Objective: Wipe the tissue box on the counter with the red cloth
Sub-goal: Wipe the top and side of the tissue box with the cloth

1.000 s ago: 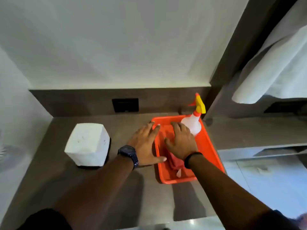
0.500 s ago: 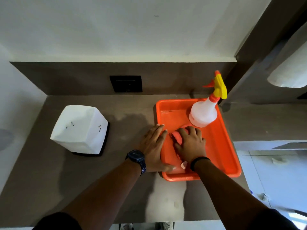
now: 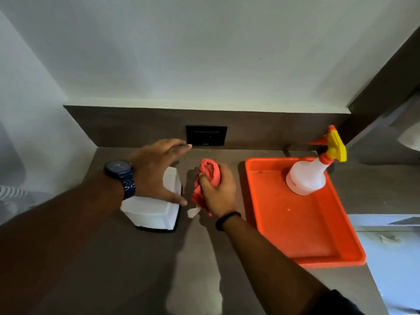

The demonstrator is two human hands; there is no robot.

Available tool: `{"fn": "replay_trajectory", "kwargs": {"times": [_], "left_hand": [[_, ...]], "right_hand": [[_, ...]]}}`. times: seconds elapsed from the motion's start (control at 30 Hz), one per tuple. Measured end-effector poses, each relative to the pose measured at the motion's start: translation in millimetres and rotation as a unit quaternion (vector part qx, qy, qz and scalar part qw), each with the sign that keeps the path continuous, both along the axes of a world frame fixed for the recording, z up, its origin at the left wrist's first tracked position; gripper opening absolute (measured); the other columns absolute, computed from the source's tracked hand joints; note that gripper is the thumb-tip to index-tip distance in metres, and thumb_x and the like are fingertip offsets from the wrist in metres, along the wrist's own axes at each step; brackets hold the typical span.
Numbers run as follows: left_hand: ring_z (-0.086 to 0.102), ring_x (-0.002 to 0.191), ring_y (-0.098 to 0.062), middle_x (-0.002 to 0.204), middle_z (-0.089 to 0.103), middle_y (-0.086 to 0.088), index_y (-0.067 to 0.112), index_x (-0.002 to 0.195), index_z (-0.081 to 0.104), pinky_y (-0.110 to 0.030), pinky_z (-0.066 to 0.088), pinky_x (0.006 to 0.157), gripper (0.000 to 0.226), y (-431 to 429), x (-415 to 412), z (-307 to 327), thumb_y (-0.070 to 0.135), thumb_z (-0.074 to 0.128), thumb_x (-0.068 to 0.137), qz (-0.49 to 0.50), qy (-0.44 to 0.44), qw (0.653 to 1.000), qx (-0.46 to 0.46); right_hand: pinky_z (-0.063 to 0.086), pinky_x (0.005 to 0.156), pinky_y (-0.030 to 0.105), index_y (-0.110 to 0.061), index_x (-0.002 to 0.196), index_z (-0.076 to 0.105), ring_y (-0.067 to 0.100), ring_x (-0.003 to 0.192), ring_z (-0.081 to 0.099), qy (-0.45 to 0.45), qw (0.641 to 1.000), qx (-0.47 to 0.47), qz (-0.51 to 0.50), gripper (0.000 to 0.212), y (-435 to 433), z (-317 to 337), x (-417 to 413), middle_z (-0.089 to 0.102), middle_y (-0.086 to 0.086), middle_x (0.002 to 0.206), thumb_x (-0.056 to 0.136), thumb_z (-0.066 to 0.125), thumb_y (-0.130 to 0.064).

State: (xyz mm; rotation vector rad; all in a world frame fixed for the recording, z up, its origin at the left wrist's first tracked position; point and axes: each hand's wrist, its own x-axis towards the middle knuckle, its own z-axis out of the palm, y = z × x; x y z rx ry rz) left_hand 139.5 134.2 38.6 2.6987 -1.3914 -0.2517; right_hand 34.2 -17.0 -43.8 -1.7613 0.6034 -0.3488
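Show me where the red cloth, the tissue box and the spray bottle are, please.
red cloth (image 3: 208,169): head view, bunched top above the right hand's fingers.
tissue box (image 3: 150,213): head view, white front face.
spray bottle (image 3: 305,177): head view, white body, standing in the orange tray.

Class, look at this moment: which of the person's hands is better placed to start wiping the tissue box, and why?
The right hand: it grips the bunched red cloth right beside the tissue box. The left hand, open and empty, is spread over the box, suited to steadying it.
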Motion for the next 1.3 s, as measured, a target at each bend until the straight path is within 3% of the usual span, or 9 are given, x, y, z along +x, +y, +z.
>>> {"fn": "replay_trajectory", "kwargs": {"times": [0.2,0.33,0.43,0.53,0.73,0.87,0.97,1.17,1.3], "left_hand": [[0.023,0.143,-0.023,0.159,0.020,-0.003,0.023,0.150,0.002,-0.042,0.023,0.117,0.155,52,11,-38,0.099,0.053,0.025,0.011,0.057,0.993,0.099],[0.029,0.141,-0.028,0.155,0.029,-0.009,0.015,0.151,0.010,-0.040,0.022,0.117,0.147,53,10,-46,0.084,0.066,0.034,-0.007,0.038,0.997,0.066],[0.031,0.140,-0.028,0.155,0.031,-0.008,0.013,0.150,0.016,-0.037,0.022,0.115,0.140,50,8,-44,0.078,0.071,0.038,-0.007,0.035,0.998,0.050],[0.039,0.135,-0.028,0.151,0.039,-0.008,0.014,0.147,0.023,-0.038,0.028,0.112,0.137,51,8,-47,0.081,0.067,0.036,-0.004,0.019,0.999,0.037],[0.047,0.125,-0.021,0.140,0.049,0.002,0.025,0.141,0.031,-0.038,0.040,0.106,0.128,50,8,-46,0.082,0.067,0.032,0.016,0.045,0.999,0.018],[0.043,0.129,-0.025,0.145,0.044,-0.003,0.021,0.143,0.028,-0.040,0.035,0.110,0.131,50,8,-45,0.077,0.074,0.033,0.015,0.051,0.998,0.025],[0.031,0.139,-0.025,0.155,0.030,-0.003,0.020,0.148,0.015,-0.040,0.026,0.116,0.138,49,7,-48,0.077,0.075,0.038,0.021,0.040,0.997,0.058],[0.027,0.141,-0.021,0.157,0.026,-0.001,0.020,0.149,0.012,-0.036,0.022,0.117,0.135,45,9,-44,0.073,0.078,0.044,0.021,0.062,0.996,0.067],[0.035,0.135,-0.021,0.152,0.035,0.001,0.022,0.146,0.018,-0.037,0.029,0.114,0.135,46,9,-42,0.079,0.074,0.037,0.028,0.068,0.996,0.058]], "right_hand": [[0.051,0.101,0.046,-0.032,0.116,0.059,0.017,0.109,0.063,0.035,0.993,0.103,-0.039,0.044,57,-20,13,0.067,0.000,0.118,0.075,0.058,-0.051],[0.050,0.106,0.044,-0.029,0.132,0.055,0.016,0.118,0.062,0.029,0.976,0.213,-0.019,0.045,76,-25,14,0.064,0.000,0.130,0.091,0.057,-0.047],[0.051,0.105,0.041,-0.044,0.119,0.054,0.013,0.117,0.061,0.025,0.974,0.222,-0.033,0.027,86,-31,6,0.063,-0.008,0.124,0.093,0.053,-0.050],[0.051,0.104,0.048,-0.034,0.130,0.054,0.020,0.120,0.062,0.020,0.973,0.228,-0.037,0.061,96,-36,-9,0.063,0.000,0.130,0.080,0.053,-0.069],[0.051,0.103,0.049,-0.019,0.124,0.060,0.027,0.119,0.061,-0.048,0.983,0.166,-0.065,0.076,93,-19,14,0.066,0.010,0.125,0.079,0.045,-0.078],[0.047,0.106,0.045,-0.030,0.117,0.059,0.025,0.118,0.060,-0.005,0.982,0.183,-0.054,0.044,79,-20,35,0.065,0.006,0.124,0.092,0.040,-0.062],[0.047,0.106,0.043,-0.024,0.133,0.053,0.024,0.117,0.060,0.051,0.968,0.237,-0.070,0.048,87,-37,23,0.063,0.004,0.129,0.099,0.037,-0.054],[0.054,0.071,0.009,-0.010,0.134,0.054,0.007,0.101,0.063,-0.013,0.957,0.276,-0.088,0.037,109,-24,-19,0.065,0.009,0.123,0.104,0.041,-0.026],[0.055,0.090,0.025,-0.018,0.126,0.057,0.017,0.108,0.063,-0.047,0.977,0.202,-0.049,0.034,94,-14,8,0.065,0.007,0.123,0.101,0.043,-0.036]]}}
